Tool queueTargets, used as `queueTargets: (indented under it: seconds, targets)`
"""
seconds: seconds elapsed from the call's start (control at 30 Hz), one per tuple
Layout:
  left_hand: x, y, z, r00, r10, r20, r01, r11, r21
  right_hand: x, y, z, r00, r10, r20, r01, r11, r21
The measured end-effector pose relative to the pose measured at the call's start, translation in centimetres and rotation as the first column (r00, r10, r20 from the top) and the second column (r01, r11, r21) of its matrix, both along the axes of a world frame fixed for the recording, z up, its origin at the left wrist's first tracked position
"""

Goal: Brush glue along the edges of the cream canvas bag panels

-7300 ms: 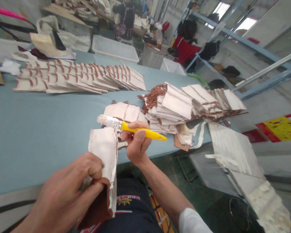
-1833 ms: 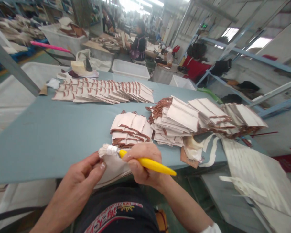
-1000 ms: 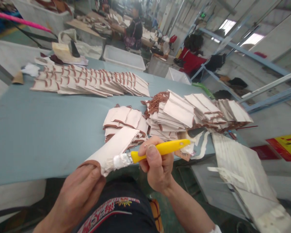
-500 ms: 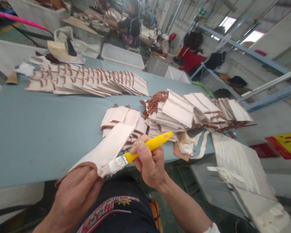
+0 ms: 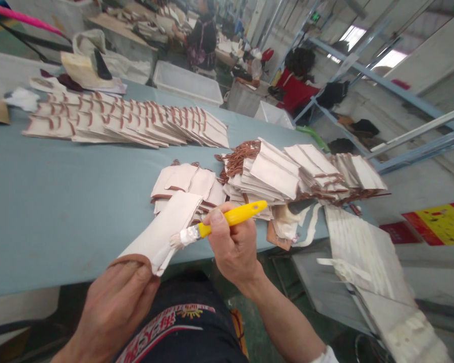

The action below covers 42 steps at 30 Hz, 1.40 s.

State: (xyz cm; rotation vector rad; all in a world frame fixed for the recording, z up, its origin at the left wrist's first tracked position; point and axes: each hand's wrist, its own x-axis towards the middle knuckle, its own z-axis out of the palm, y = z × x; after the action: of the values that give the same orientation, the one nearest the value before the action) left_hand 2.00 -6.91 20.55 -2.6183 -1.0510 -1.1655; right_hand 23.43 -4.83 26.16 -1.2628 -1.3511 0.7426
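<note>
My left hand (image 5: 117, 297) is closed on the brown-edged near end of a pale leather piece (image 5: 162, 227), its fingers partly hidden behind that edge. The far end of the piece rests over a small stack of similar pieces (image 5: 191, 176). My right hand (image 5: 232, 247) grips a paintbrush (image 5: 245, 213) by its yellow handle. White paste coats the ferrule and bristles, and the bristle tip meets the right side of the pale piece.
Overlapping rows of pale brown-edged pieces (image 5: 136, 121) lie along the back of the blue-grey table (image 5: 60, 201). Thicker stacks (image 5: 274, 169) stand to the right. White bins (image 5: 189, 83) are behind the table, with a person (image 5: 202, 40) farther off.
The brush has slid up along the piece, away from my left hand, toward the piece's far end. My left hand keeps its hold. The whole view has shifted slightly.
</note>
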Motion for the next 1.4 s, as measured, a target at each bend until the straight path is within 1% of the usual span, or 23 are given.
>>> queueTargets:
  seconds: [0.1,0.17,0.3,0.43,0.5,0.57,0.63,0.73,0.77,0.8,0.83,0.87,0.9,0.93,0.97,1.0,1.03,1.07,1.1,1.2,1.27,1.33,1.4]
  targets:
    - [0.0,0.0,-0.5,1.0,-0.006,0.014,0.006,1.0,0.002,-0.6,-0.8,0.9,0.998,0.047,0.043,-0.048,0.999,0.023]
    - [0.0,0.1,-0.7,1.0,0.006,0.024,-0.006,1.0,0.001,-0.9,-1.6,1.2,0.995,0.099,0.03,-0.1,0.995,0.021]
    - [-0.2,0.3,-1.0,1.0,-0.001,0.027,0.002,1.0,-0.019,-1.3,-2.9,1.0,0.981,0.139,-0.135,-0.148,0.987,-0.055]
    - [-0.3,0.5,-1.1,1.0,-0.019,0.025,0.02,0.999,-0.03,-1.2,-2.8,0.3,0.953,0.124,-0.275,-0.166,0.977,-0.132]
    - [-0.1,0.4,-1.1,0.999,-0.012,0.047,0.014,0.999,-0.039,-0.9,-2.1,-0.2,0.954,0.087,-0.285,-0.137,0.978,-0.158]
    - [0.2,0.4,-1.1,0.997,0.008,0.077,-0.004,0.999,-0.05,-0.5,-1.2,-0.6,0.964,0.032,-0.265,-0.079,0.982,-0.169]
    - [0.6,0.2,-1.1,0.994,0.031,0.103,-0.025,0.998,-0.063,0.1,-0.3,-0.6,0.967,-0.018,-0.254,-0.024,0.986,-0.163]
    - [0.9,0.1,-0.8,0.982,0.11,0.152,-0.096,0.991,-0.096,0.9,0.2,0.0,0.953,-0.086,-0.291,0.049,0.99,-0.129]
    - [0.9,0.2,-0.6,0.975,0.148,0.167,-0.128,0.984,-0.123,1.2,0.2,0.2,0.945,-0.108,-0.31,0.078,0.991,-0.106]
    - [0.9,0.2,-0.4,0.963,0.201,0.181,-0.168,0.969,-0.183,1.4,0.2,0.3,0.936,-0.125,-0.328,0.106,0.992,-0.075]
    - [0.9,0.4,-0.1,0.944,0.267,0.194,-0.207,0.937,-0.282,1.6,0.1,0.4,0.929,-0.133,-0.345,0.128,0.991,-0.038]
    - [0.9,0.6,0.2,0.918,0.341,0.202,-0.236,0.88,-0.412,1.7,0.1,0.4,0.925,-0.13,-0.358,0.139,0.99,-0.001]
    - [0.8,0.9,0.5,0.885,0.419,0.206,-0.249,0.797,-0.551,1.8,0.1,0.2,0.923,-0.116,-0.368,0.137,0.99,0.03]
    - [0.8,1.2,0.9,0.847,0.493,0.199,-0.246,0.695,-0.676,1.8,0.2,0.1,0.922,-0.093,-0.376,0.124,0.991,0.059]
    - [0.8,1.6,1.2,0.813,0.552,0.188,-0.226,0.596,-0.771,1.8,0.3,-0.1,0.921,-0.061,-0.384,0.1,0.992,0.083]
    - [0.8,2.0,1.6,0.789,0.589,0.178,-0.199,0.518,-0.832,1.7,0.4,-0.3,0.92,-0.024,-0.39,0.069,0.992,0.104]
    - [0.8,2.3,1.8,0.772,0.612,0.174,-0.172,0.463,-0.87,1.6,0.5,-0.4,0.918,0.014,-0.396,0.038,0.992,0.124]
    - [0.8,2.6,2.1,0.76,0.625,0.175,-0.147,0.428,-0.892,1.4,0.7,-0.5,0.916,0.053,-0.398,0.005,0.99,0.143]
    - [0.8,2.8,2.2,0.755,0.632,0.177,-0.127,0.406,-0.905,1.2,0.9,-0.6,0.914,0.089,-0.395,-0.026,0.986,0.163]
    - [0.9,2.9,2.6,0.758,0.627,0.179,-0.088,0.37,-0.925,0.5,1.9,-1.3,0.922,0.177,-0.344,-0.122,0.977,0.178]
    - [1.0,2.7,2.8,0.755,0.632,0.174,-0.064,0.335,-0.94,-0.1,2.9,-2.1,0.932,0.218,-0.289,-0.169,0.968,0.185]
    - [1.3,2.5,3.0,0.749,0.636,0.184,-0.025,0.304,-0.952,-0.6,3.9,-3.2,0.944,0.219,-0.248,-0.167,0.962,0.215]
    - [1.4,2.4,2.9,0.725,0.66,0.197,-0.008,0.294,-0.956,-1.0,4.7,-4.1,0.951,0.208,-0.229,-0.146,0.954,0.263]
